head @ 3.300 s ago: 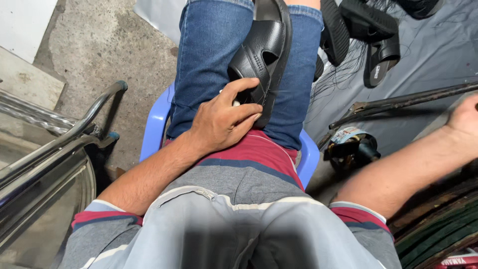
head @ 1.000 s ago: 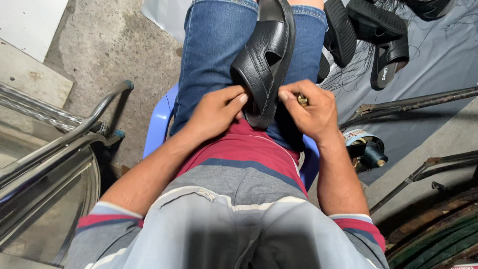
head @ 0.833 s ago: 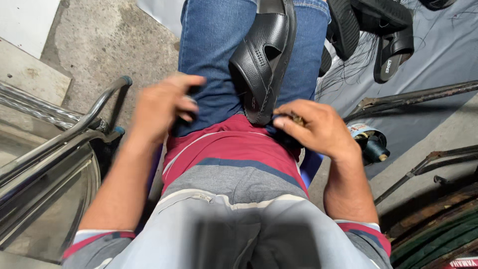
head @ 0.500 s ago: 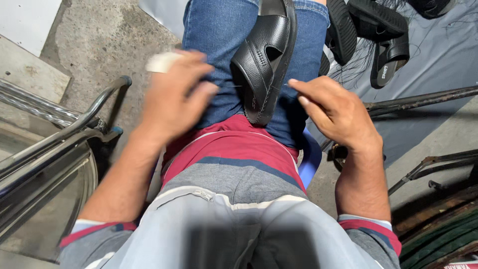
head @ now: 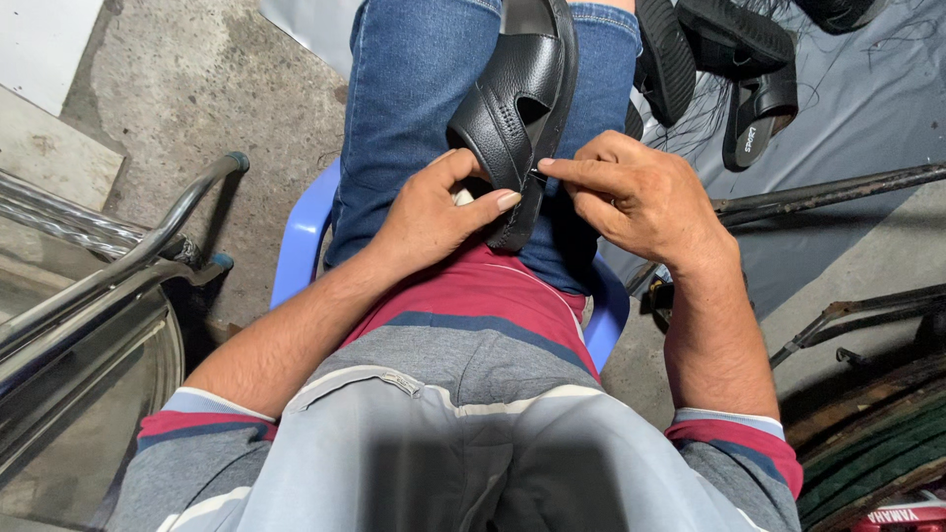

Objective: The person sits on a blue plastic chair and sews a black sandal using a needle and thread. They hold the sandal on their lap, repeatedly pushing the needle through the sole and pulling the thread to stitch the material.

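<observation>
Single head view, steeply downward, close over the lap, seemingly.

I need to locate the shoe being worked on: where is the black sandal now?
In the head view, the black sandal lies on the person's lap, between the left hand and right hand.

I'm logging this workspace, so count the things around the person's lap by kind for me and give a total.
Black sandal on the lap, held by left hand and right hand: 1
Black sandals on the grey sheet: 3 in view
Blue plastic chair: 1
Metal rods: 2
Total: 7
</observation>
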